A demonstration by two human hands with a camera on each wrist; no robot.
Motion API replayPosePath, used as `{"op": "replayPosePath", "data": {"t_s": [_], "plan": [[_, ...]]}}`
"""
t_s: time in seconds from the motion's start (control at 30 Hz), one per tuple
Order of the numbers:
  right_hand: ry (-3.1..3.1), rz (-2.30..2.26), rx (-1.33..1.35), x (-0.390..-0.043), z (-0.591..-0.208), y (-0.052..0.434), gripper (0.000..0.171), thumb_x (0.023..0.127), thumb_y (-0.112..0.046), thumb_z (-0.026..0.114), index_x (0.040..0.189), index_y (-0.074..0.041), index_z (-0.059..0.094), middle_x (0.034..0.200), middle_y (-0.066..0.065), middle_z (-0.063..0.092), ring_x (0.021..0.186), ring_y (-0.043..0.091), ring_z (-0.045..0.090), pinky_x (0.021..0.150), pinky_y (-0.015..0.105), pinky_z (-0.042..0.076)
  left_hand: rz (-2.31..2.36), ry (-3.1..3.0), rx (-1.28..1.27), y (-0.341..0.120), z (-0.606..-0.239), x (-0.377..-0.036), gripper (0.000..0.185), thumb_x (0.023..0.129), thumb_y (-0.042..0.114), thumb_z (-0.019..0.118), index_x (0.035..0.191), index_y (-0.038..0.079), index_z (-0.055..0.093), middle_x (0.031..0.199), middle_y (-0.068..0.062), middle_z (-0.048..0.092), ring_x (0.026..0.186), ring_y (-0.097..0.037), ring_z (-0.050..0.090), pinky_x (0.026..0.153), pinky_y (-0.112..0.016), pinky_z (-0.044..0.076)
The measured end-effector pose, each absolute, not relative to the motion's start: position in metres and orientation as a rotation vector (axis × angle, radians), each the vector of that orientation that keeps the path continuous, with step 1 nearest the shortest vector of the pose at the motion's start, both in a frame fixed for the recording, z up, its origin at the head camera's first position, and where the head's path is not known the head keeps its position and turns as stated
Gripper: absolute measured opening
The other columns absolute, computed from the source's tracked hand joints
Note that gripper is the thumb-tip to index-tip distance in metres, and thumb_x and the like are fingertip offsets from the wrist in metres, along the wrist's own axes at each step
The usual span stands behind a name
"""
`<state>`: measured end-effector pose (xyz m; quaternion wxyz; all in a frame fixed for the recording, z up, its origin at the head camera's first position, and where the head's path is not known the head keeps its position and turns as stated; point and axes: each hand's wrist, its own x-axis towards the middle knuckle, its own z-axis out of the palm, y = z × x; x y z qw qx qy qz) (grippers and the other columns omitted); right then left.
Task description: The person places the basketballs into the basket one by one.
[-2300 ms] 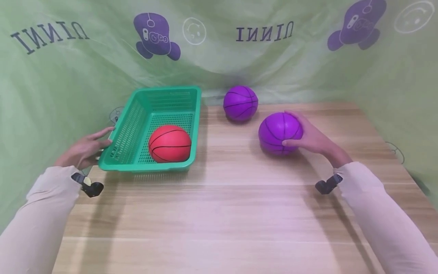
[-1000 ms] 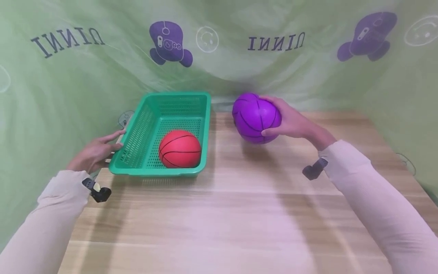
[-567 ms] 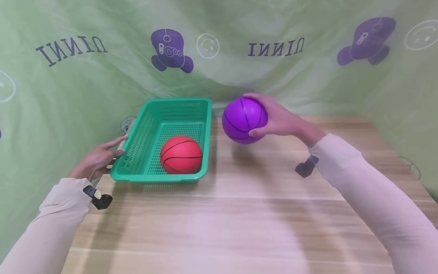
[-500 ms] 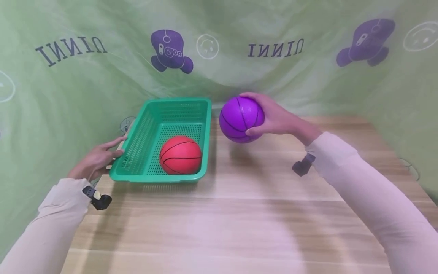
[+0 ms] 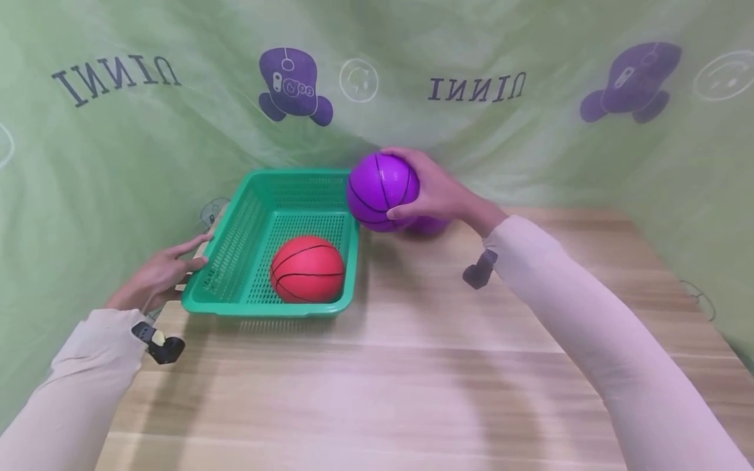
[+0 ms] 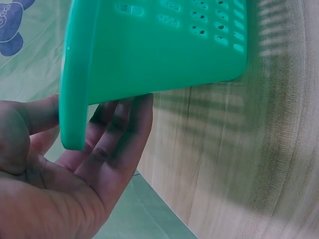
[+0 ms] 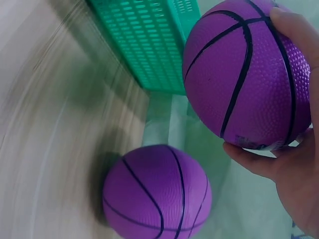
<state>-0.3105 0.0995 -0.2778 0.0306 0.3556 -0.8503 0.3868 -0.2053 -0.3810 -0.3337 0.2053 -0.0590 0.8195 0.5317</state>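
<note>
My right hand point(image 5: 432, 193) grips a purple ball point(image 5: 381, 191) point(image 7: 246, 72) in the air, just above the right rim of the green basket point(image 5: 235, 297) point(image 7: 149, 45). A red ball point(image 5: 307, 269) lies inside the basket, near its front wall. A second purple ball point(image 7: 157, 194) rests on the table by the backdrop; in the head view it point(image 5: 430, 226) is mostly hidden behind my right hand. My left hand point(image 5: 159, 275) point(image 6: 75, 164) rests with straight fingers against the basket's left wall point(image 6: 149, 45), holding nothing.
The wooden table point(image 5: 383, 379) stretches toward me in front of the basket. A green printed backdrop point(image 5: 147, 118) closes off the back and both sides. Small black wrist cameras point(image 5: 159, 343) hang under both sleeves.
My right hand lifted the purple ball off the table and carried it left, up to the basket's right rim. The left hand stayed at the basket's side.
</note>
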Motion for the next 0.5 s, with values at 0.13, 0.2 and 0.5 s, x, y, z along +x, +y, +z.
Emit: {"op": "replayPosePath", "data": {"t_s": [0.13, 0.2, 0.5], "plan": [[-2.593, 1.2, 1.122, -0.32, -0.27, 0.087, 0.101, 0.067, -0.03, 0.093, 0.152, -0.02, 0.038, 0.144, 0.006, 0.042, 0.126, 0.022, 0.046, 0.096, 0.041, 0.048, 1.484, 2.304, -0.162, -0.38, -0.328, -0.209, 0.065, 0.11, 0.022, 0.041, 0.161, 0.027, 0.002, 0.15, -0.027, 0.026, 0.095, -0.012, 0.062, 0.079, -0.037, 0.057], [-2.569, 1.224, 1.123, -0.325, -0.268, 0.082, 0.1, 0.067, -0.029, 0.093, 0.151, -0.02, 0.039, 0.143, 0.006, 0.042, 0.124, 0.021, 0.048, 0.095, 0.039, 0.049, 1.494, 2.312, -0.173, -0.378, -0.328, -0.21, 0.065, 0.109, 0.023, 0.043, 0.162, 0.027, 0.004, 0.151, -0.027, 0.027, 0.095, -0.012, 0.062, 0.079, -0.037, 0.057], [-2.552, 1.256, 1.104, -0.339, -0.279, 0.047, 0.099, 0.067, -0.028, 0.093, 0.149, -0.021, 0.039, 0.14, 0.014, 0.036, 0.121, 0.027, 0.048, 0.091, 0.039, 0.052, 1.529, 2.303, -0.224, -0.377, -0.333, -0.203, 0.065, 0.109, 0.021, 0.045, 0.161, 0.024, 0.007, 0.149, -0.03, 0.028, 0.093, -0.012, 0.063, 0.078, -0.039, 0.058]]}}
